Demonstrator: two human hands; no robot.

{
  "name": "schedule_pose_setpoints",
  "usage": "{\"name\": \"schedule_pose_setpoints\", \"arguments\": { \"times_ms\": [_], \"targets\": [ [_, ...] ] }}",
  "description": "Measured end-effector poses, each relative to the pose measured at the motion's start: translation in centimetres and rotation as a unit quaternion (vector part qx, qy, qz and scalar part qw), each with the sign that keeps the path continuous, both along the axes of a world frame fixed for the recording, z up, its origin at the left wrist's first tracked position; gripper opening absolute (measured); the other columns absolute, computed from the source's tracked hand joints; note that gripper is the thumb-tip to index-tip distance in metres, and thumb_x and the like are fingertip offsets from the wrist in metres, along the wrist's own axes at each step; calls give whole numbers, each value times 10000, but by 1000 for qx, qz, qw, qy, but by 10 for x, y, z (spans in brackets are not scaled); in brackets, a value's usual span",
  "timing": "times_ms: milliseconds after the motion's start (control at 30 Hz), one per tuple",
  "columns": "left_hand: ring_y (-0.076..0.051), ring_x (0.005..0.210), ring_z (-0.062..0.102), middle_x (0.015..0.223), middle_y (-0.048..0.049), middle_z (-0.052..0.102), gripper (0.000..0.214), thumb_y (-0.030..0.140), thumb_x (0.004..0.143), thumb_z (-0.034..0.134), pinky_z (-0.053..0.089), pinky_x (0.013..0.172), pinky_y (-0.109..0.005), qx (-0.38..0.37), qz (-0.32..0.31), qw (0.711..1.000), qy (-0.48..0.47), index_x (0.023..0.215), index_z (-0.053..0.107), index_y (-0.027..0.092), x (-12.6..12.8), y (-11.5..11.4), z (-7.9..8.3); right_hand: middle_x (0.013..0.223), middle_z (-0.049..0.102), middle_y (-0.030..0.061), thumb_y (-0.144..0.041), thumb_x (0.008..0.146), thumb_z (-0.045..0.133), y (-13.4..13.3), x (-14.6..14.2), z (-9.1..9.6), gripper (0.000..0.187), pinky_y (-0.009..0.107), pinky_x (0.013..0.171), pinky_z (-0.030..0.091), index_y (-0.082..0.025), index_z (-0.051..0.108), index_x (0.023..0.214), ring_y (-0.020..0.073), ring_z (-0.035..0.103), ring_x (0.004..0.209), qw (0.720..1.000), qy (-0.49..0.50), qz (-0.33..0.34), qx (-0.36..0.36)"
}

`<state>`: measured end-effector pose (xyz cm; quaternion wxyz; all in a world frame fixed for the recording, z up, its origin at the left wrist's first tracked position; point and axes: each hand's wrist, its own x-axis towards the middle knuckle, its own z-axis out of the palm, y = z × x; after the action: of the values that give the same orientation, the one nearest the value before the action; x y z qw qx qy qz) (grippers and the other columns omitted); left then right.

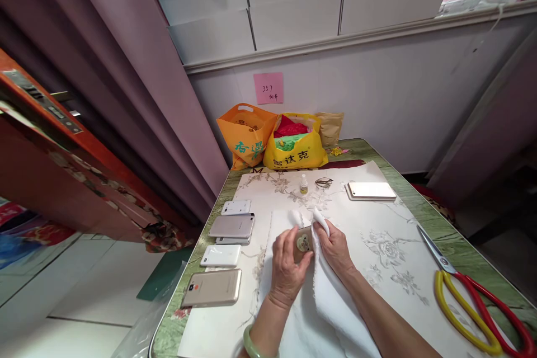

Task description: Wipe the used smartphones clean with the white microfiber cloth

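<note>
My left hand is closed around the left side of a brownish phone, which has a round emblem on the face turned toward me. A white cloth covers the phone's right end and drapes down over the table in front of me. Through a fold of this cloth, my right hand grips it against the phone; its fingertips are partly hidden. Beyond the hands stand a small white-capped bottle and a pair of glasses.
Several phones lie along the left edge, among them a gold one and a white one. Stacked phones lie at the right. Large scissors rest near the right edge. An orange bag and a yellow bag stand at the back.
</note>
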<state>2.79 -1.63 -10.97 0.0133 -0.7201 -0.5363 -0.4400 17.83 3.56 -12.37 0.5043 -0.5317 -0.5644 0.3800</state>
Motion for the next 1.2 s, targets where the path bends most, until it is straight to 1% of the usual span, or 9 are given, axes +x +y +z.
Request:
{"name": "schedule_pose_setpoints", "arguments": {
  "times_ms": [100,200,300,367,600,733,867,1000,1200],
  "targets": [
    [-362,1269,469,1363,-187,507,682,487,761,731,398,1043,-552,12,77,996,-49,1340,510,204,-4,1,3,643,597,-3,-650,826,549,3,3,0,496,265,599,436,-163,640,801,174,540,620,996,79,-24,-43],
    [-296,1098,584,1307,-178,549,631,511,808,663,506,888,-452,-73,52,970,-226,1334,489,209,-4,-2,9,649,640,20,-715,755,587,8,10,4,581,287,597,478,-146,667,839,209,599,642,978,164,-73,-104],
    [-156,676,607,959,-83,656,532,492,828,643,497,580,-275,-201,-23,889,-410,1248,508,196,-2,-4,20,658,664,39,-730,707,621,11,17,7,621,297,590,498,-134,685,867,229,625,653,967,190,-103,-133],
    [-129,590,562,790,-33,639,452,507,808,658,443,507,-230,-249,-58,844,-471,1108,573,180,-1,-1,29,644,655,36,-719,685,650,11,20,7,608,295,574,498,-133,676,843,221,611,629,965,196,-103,-140],
    [-128,564,504,625,13,563,484,652,717,671,399,499,-222,-322,18,709,-627,787,602,178,15,21,26,585,574,-11,-665,699,679,10,14,6,532,259,513,433,-142,631,785,159,519,549,973,181,-99,-103],
    [-130,573,472,598,13,522,476,644,754,639,397,522,-233,-293,-5,764,-575,681,551,182,28,17,7,629,587,-8,-669,750,624,12,14,3,508,266,574,447,-161,616,783,177,543,616,985,118,-101,-74],
    [-139,588,489,613,2,543,443,600,751,665,411,540,-239,-291,-44,784,-547,720,595,164,27,13,1,1049,690,89,-699,773,557,14,16,-4,624,338,846,490,-162,628,1084,279,612,997,981,75,-158,-80],
    [-144,593,526,621,0,577,426,575,738,692,428,557,-242,-297,-58,745,-594,720,602,159,21,13,2,1148,671,110,-715,835,425,13,16,-8,655,344,941,453,-160,635,1113,282,575,1117,980,94,-161,-67],
    [-246,867,674,911,-99,733,441,570,736,699,514,752,-317,-269,-19,633,-726,899,696,160,15,15,5,703,630,1,-684,817,499,26,21,21,540,276,659,440,-171,668,831,200,566,716,996,-17,-43,-75]
  ]
}}
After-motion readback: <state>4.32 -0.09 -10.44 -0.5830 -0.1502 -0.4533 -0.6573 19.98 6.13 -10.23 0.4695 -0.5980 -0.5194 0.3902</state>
